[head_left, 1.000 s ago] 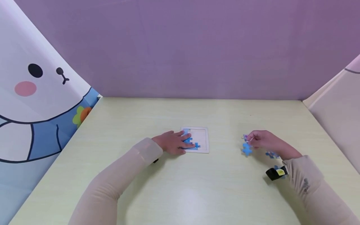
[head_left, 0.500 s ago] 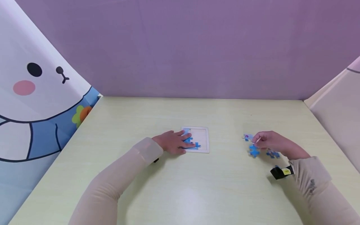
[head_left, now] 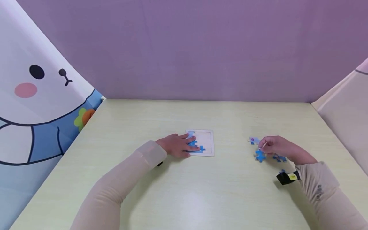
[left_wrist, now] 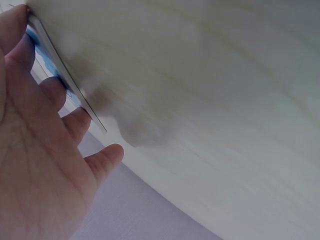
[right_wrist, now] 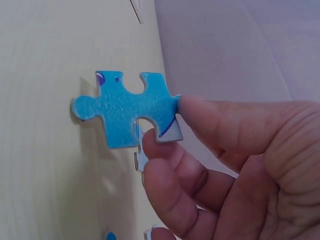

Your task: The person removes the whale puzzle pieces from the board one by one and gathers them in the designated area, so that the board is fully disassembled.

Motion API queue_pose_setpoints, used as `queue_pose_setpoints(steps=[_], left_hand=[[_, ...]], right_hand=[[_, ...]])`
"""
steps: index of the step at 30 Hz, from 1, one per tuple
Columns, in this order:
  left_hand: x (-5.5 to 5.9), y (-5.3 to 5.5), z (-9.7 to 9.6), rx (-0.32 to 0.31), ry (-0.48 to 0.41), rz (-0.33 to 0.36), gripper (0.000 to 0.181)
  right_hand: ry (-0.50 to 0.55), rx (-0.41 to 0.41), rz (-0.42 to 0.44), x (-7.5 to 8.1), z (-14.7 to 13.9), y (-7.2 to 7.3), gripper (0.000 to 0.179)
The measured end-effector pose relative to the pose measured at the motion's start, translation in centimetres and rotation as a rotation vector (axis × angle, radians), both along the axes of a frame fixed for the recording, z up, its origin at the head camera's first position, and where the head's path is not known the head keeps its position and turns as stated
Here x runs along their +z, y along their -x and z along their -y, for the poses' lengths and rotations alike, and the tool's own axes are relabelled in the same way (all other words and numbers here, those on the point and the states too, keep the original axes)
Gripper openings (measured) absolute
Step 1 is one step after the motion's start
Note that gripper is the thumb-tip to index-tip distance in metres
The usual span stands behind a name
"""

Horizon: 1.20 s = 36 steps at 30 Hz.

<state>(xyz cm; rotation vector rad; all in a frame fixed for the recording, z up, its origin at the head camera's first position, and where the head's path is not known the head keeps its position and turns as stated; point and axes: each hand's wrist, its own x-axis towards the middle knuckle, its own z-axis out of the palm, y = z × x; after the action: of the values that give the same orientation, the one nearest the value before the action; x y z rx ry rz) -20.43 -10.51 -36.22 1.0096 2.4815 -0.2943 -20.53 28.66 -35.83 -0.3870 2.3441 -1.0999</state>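
Observation:
My left hand (head_left: 177, 146) lies with spread, straight fingers over the left side of a white puzzle frame (head_left: 213, 143). Blue puzzle pieces (head_left: 201, 149) sit along the left and lower part of that frame, partly hidden under the fingers. In the left wrist view, the fingertips rest on the frame's edge (left_wrist: 65, 72). My right hand (head_left: 277, 147) pinches a blue jigsaw piece (right_wrist: 127, 105) by one knob between thumb and fingers, holding it up over the table. The right wrist view shows small purple marks near its corners.
Beside the right hand lies a loose piece with a pink swirl (head_left: 254, 140). More loose pieces (head_left: 279, 157) are under the right hand and near the black wrist camera (head_left: 284, 178). A purple backdrop (head_left: 201, 51) rises behind the table.
My right hand has drawn a little to the right with the blue jigsaw piece, uncovering the swirl piece on the table. The left hand has stayed in place on the frame.

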Motion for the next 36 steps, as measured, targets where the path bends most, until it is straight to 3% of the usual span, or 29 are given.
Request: queue_pose_setpoints(steps=[9,24,36], left_hand=[[0.0,-0.1,0.1,0.001,0.007,0.005,0.050],[-0.1,0.0,0.1,-0.003,0.002,0.009,0.050],[-0.3,-0.1,0.2,-0.033,0.027,-0.010,0.049]], right_hand=[[-0.010,-0.008,0.021,-0.5,0.1,0.2,0.016],[-0.116,-0.035,-0.035,-0.9,0.1,0.8,0.018],[-0.201,0.014,-0.043,-1.3,0.8,1.0,0.016]])
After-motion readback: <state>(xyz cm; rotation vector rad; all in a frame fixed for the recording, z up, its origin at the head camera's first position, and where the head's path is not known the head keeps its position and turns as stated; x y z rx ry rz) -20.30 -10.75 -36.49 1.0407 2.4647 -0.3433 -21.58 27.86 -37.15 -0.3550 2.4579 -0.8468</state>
